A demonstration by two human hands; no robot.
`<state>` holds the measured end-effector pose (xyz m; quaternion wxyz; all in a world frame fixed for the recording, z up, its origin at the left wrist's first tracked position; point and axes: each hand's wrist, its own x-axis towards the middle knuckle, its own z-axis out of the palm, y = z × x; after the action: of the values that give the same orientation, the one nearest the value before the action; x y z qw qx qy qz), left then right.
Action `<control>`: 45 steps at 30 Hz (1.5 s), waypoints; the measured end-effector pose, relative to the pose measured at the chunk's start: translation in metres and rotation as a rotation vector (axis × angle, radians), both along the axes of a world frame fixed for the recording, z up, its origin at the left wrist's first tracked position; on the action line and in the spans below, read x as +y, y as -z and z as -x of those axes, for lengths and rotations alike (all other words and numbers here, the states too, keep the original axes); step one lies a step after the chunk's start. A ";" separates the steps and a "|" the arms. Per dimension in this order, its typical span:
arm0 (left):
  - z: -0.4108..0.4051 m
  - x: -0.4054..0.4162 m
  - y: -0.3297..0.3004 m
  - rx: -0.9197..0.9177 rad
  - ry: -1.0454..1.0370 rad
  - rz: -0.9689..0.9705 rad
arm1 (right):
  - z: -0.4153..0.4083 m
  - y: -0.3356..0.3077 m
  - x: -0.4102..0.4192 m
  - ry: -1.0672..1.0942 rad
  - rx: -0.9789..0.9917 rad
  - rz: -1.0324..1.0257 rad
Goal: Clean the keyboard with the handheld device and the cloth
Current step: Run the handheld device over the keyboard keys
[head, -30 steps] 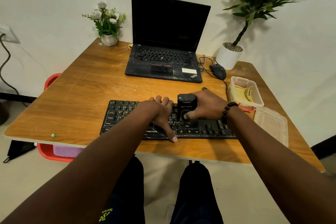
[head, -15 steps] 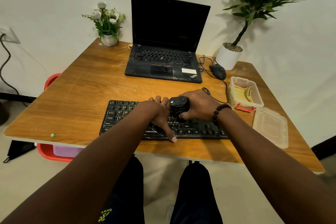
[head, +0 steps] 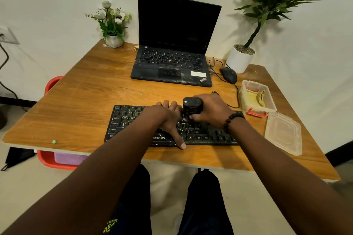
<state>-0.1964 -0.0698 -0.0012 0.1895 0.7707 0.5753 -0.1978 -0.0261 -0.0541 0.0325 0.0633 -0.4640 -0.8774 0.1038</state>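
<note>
Gripping the handheld device (head: 192, 108) upright on the keyboard (head: 129, 120), right hand (head: 212, 109); left hand (head: 168, 120) flat alongside.

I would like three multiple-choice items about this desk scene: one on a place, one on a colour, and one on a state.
1. Where does the clear plastic box holding the yellow cloth stand?
A. right of the black external keyboard
B. on the black laptop
C. on the floor

2. What colour is the small handheld cleaning device?
A. white
B. black
C. red

3. What is the right hand doing?
A. resting flat on the wooden table
B. gripping the device on the keys
C. holding the cloth

Answers:
1 A: the box sits near the table's right edge, past the keyboard's end.
2 B: its body is dark like the keys.
3 B: the fingers curl round the device, while the left hand rests on the keyboard.
</note>
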 end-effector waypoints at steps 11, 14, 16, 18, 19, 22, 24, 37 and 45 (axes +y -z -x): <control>0.000 -0.002 -0.001 -0.011 -0.001 -0.011 | -0.008 -0.001 0.006 0.136 0.185 0.025; 0.004 -0.001 -0.002 -0.011 0.017 -0.004 | -0.012 -0.002 0.002 0.153 0.251 0.170; 0.008 -0.002 -0.002 0.007 0.032 0.004 | -0.013 0.001 -0.001 0.123 0.223 0.257; 0.012 -0.006 -0.001 0.032 0.023 -0.006 | -0.011 0.002 0.001 0.073 0.153 0.253; 0.014 -0.008 -0.001 0.036 0.009 -0.014 | -0.008 0.000 0.004 0.053 0.109 0.190; 0.015 -0.009 -0.003 0.028 0.002 -0.031 | 0.002 -0.006 0.009 0.036 0.052 0.008; 0.017 -0.008 -0.007 0.032 0.015 -0.026 | 0.003 -0.009 0.008 0.020 0.098 0.088; 0.019 -0.009 -0.012 0.065 -0.003 -0.012 | 0.018 -0.018 0.008 -0.077 -0.110 0.065; 0.020 -0.007 -0.009 0.071 0.002 -0.019 | 0.011 -0.022 0.014 -0.110 -0.144 0.134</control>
<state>-0.2162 -0.0769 0.0079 0.1616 0.7656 0.5826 -0.2198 -0.0371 -0.0399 0.0542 -0.0369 -0.4247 -0.8949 0.1321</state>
